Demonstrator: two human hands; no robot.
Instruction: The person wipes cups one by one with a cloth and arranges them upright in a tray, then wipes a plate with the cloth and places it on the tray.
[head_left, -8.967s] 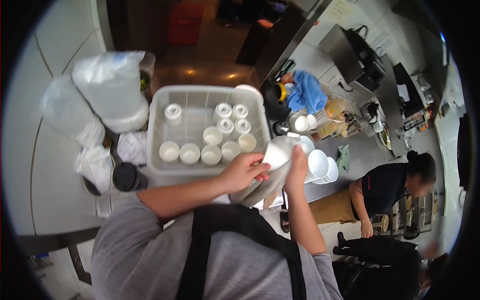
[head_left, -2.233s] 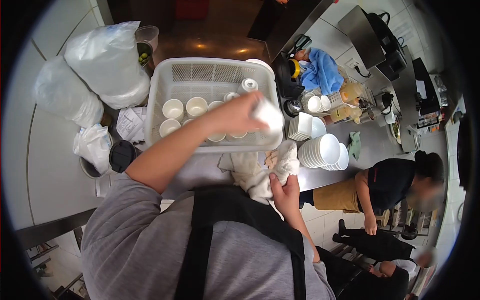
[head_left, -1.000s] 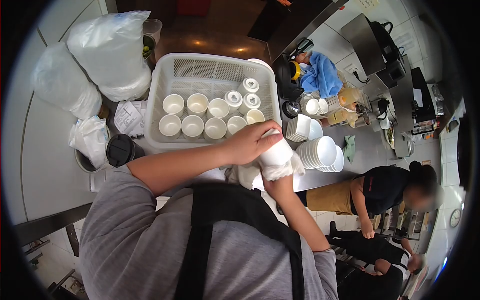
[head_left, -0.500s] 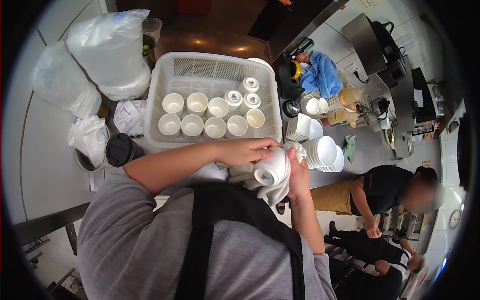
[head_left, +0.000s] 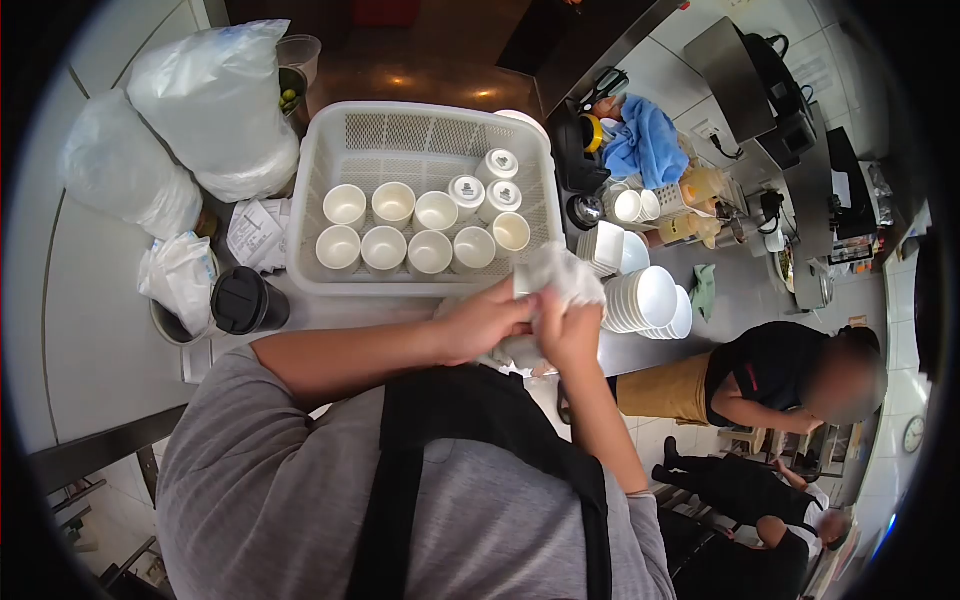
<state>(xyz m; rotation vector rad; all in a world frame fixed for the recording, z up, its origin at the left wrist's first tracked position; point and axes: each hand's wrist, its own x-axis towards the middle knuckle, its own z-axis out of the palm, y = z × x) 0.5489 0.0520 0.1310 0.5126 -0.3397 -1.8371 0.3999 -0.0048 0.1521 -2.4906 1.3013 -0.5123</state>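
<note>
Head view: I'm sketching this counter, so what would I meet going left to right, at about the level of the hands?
Tumbler, left hand, right hand, bowls, green cloth.

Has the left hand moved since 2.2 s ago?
Yes: the left hand came back, from over the white basket to the wearer's side of it.

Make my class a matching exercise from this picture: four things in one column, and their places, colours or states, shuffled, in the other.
1. Pale cloth
2. Basket
3. Lidded tumbler
4. Round bowls

A. Black, left of the basket
B. Stacked, right of the basket
C. Held in the hands
D. Holding cups, some upright, some upside down

Pairs: 1-C, 2-D, 3-A, 4-B
</note>
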